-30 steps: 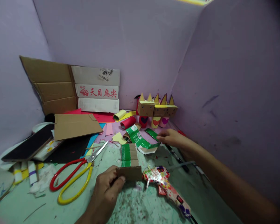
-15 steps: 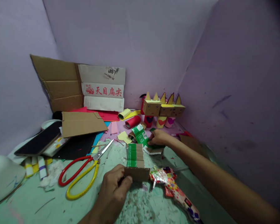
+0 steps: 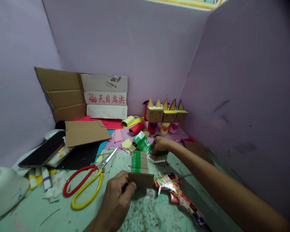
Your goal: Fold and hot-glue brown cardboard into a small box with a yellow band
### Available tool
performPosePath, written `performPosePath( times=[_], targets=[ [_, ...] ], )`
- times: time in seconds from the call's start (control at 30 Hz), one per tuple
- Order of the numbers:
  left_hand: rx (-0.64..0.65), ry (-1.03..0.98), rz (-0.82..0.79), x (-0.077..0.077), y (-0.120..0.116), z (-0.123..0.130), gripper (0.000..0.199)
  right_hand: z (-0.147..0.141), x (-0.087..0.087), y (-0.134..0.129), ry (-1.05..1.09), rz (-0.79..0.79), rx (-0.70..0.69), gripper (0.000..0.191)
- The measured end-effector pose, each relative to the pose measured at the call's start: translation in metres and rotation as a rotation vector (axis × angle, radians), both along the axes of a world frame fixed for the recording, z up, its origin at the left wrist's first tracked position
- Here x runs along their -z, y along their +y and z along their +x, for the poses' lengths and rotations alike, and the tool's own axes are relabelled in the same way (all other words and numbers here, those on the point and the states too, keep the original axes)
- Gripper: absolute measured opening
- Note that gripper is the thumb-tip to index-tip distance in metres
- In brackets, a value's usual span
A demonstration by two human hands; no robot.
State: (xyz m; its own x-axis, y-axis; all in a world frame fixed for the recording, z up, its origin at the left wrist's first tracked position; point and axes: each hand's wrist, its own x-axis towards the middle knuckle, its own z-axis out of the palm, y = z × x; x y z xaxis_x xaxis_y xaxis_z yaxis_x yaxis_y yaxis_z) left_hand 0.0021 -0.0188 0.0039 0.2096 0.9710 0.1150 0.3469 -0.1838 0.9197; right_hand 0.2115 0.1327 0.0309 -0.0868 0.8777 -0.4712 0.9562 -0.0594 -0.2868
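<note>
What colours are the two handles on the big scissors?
The scissors have one red handle and one yellow, clearest in the head view.

An upturned white bowl (image 3: 8, 185) sits far left; printed cardboard (image 3: 106, 108) stands before the purple wall (image 3: 145, 51)

- I count one pair of scissors (image 3: 101, 165)
- I count one glue gun (image 3: 169, 184)
- I see two loose paper tubes (image 3: 136, 129)
- I see three box-headed figures (image 3: 155, 115)

On the worktop (image 3: 145, 209), our left hand (image 3: 117, 196) pinches a bent cardboard piece (image 3: 141, 180) between scissors (image 3: 87, 185) and a patterned glue gun (image 3: 177, 191); our right hand (image 3: 160, 144) touches green-printed cardboard (image 3: 142, 141).
</note>
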Motion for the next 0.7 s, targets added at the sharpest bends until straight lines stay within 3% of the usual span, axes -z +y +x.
performPosePath(
  times=[0.13, 0.3, 0.4, 0.5, 0.57, 0.7],
  targets=[
    [-0.008, 0.008, 0.006, -0.002, 0.000, -0.001, 0.024, -0.007, -0.020, -0.001, 0.040, 0.104, -0.013, 0.027],
    [-0.012, 0.004, 0.031, -0.004, 0.001, -0.001, 0.024, -0.024, -0.050, -0.035, 0.204, 0.477, -0.095, 0.016],
    [-0.019, -0.018, 0.048, -0.006, 0.002, -0.002, 0.023, -0.037, -0.053, -0.069, 0.366, 0.608, -0.191, 0.027],
    [-0.025, -0.016, 0.049, -0.006, 0.004, -0.004, 0.023, -0.043, -0.045, -0.093, 0.653, 0.758, -0.245, 0.029],
    [-0.028, -0.012, 0.025, -0.005, 0.005, -0.005, 0.024, -0.042, -0.039, -0.101, 0.791, 0.739, -0.213, 0.026],
    [-0.035, 0.034, 0.002, -0.002, 0.008, -0.006, 0.025, -0.038, -0.030, -0.104, 0.914, 0.421, -0.137, 0.022]
  ],
)
